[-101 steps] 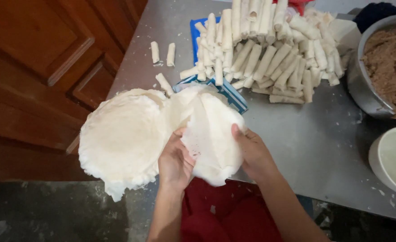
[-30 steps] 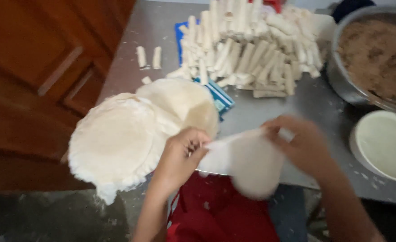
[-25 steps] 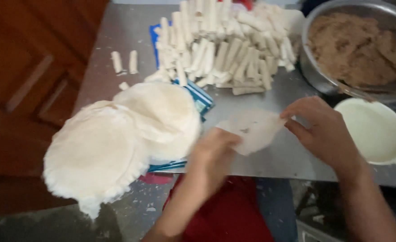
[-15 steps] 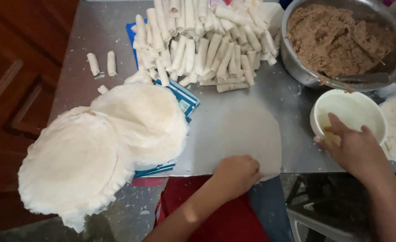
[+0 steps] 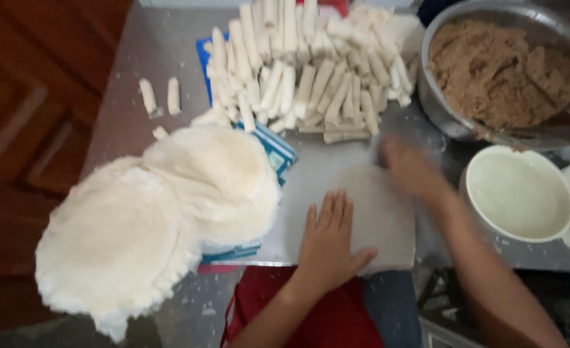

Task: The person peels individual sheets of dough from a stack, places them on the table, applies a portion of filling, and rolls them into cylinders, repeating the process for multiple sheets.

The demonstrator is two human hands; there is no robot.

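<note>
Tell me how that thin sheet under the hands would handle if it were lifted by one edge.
The wrapper sheet is probably floppy: it lies dead flat on the grey table under the left hand. It looks very thin and pale, so likely light and easily torn. The blurred right hand rests at its far edge.

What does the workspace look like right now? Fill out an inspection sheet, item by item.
Surface: grey table, dusted with flour.
Job's things: one thin wrapper sheet lying flat near the table edge.
Clutter: two stacks of round wrappers, heap of finished rolls, metal bowl of brown filling, small white bowl.
Grippers: left hand pressed flat on the sheet; right hand blurred, at the sheet's far corner.
Cables: nothing seen.
Surroundings: wooden door panel on the left; red cloth below.
</note>
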